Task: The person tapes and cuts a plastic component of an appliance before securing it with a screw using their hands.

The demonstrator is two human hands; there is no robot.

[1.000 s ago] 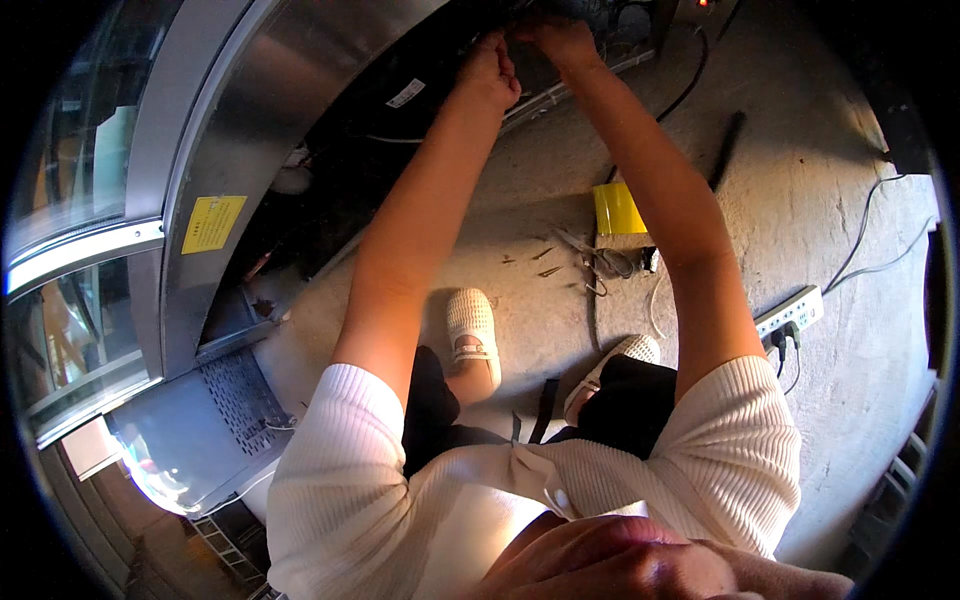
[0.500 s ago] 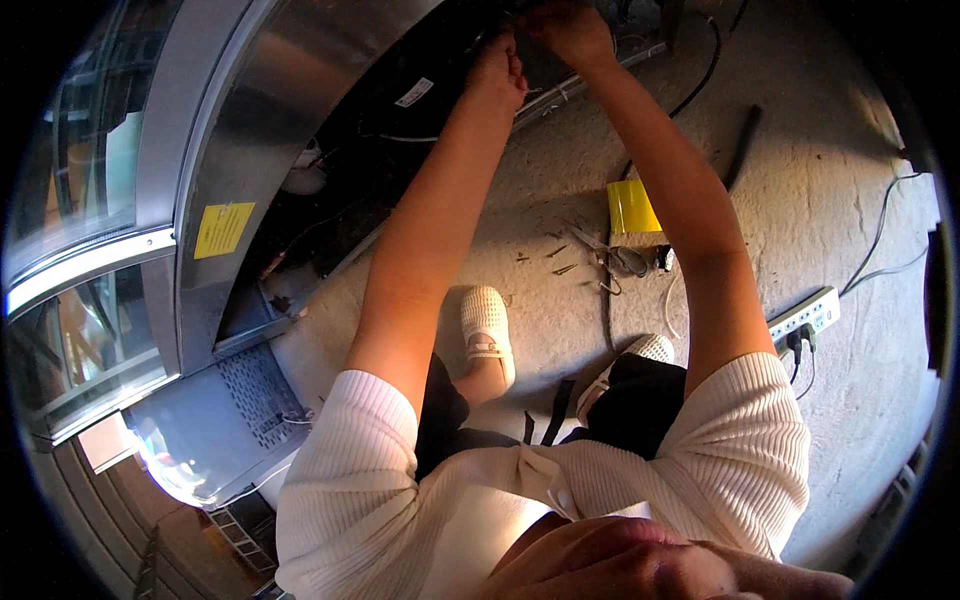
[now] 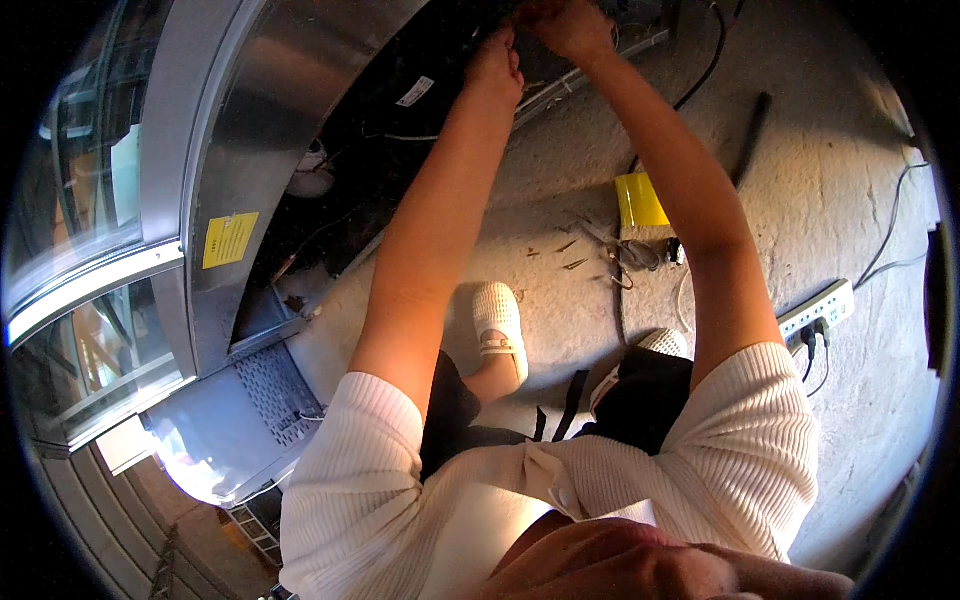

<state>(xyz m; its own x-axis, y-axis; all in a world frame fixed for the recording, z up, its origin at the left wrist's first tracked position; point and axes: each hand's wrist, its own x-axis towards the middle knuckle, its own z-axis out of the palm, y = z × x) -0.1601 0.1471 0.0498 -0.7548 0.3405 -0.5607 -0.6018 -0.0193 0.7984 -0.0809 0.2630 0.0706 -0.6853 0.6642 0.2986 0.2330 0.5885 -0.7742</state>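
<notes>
My left hand [image 3: 495, 62] reaches into the dark open lower compartment [image 3: 390, 170] of a stainless-steel appliance [image 3: 260, 90], fingers curled together near a small white label [image 3: 415, 91] and a thin pale cable. My right hand [image 3: 575, 30] is just to its right at the top of the view, bent inward with its fingers in shadow. The two hands are close together; what their fingers hold is hidden. A yellow sticker [image 3: 230, 240] is on the appliance's steel frame.
On the concrete floor lie a yellow object [image 3: 642, 200], scissors and small scraps [image 3: 640, 255], a black tube [image 3: 752, 140], cables, and a white power strip [image 3: 815, 310] with plugs. My feet in woven shoes [image 3: 497, 315] are below. A grey perforated panel [image 3: 265, 390] stands at lower left.
The scene has shifted slightly right and up in the picture. My hands stay inside the compartment, the right one a little further up, both still close together.
</notes>
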